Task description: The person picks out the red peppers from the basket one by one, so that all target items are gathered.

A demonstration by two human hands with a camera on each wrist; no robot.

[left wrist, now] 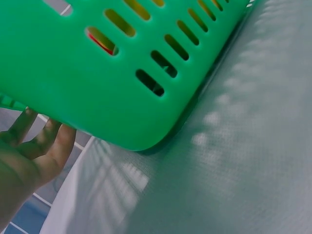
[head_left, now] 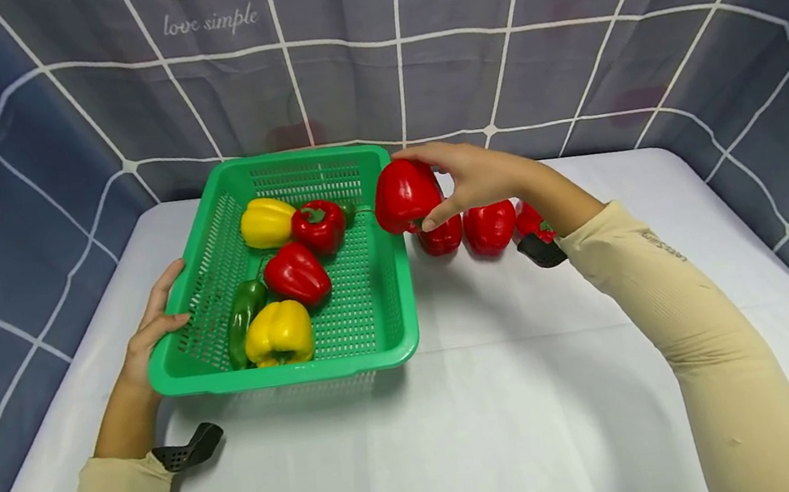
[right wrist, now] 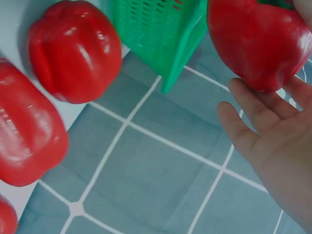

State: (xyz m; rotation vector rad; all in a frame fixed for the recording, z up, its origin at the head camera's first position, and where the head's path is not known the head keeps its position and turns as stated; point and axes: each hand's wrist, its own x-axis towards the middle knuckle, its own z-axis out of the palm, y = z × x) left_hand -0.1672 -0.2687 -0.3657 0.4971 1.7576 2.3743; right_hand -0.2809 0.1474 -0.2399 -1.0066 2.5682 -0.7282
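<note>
My left hand holds the left rim of a green plastic basket, thumb over the edge and fingers outside. In my right hand is a red bell pepper, raised at the basket's right rim. The basket holds a yellow bell pepper at the back and another yellow bell pepper at the front. Two red bell peppers lie between them. A long green pepper rests along the left side, and a second green one is mostly hidden.
Right of the basket, a row of red bell peppers stands on the white tabletop, partly behind my right hand and wrist. A grey checked cloth hangs behind the table and along both sides.
</note>
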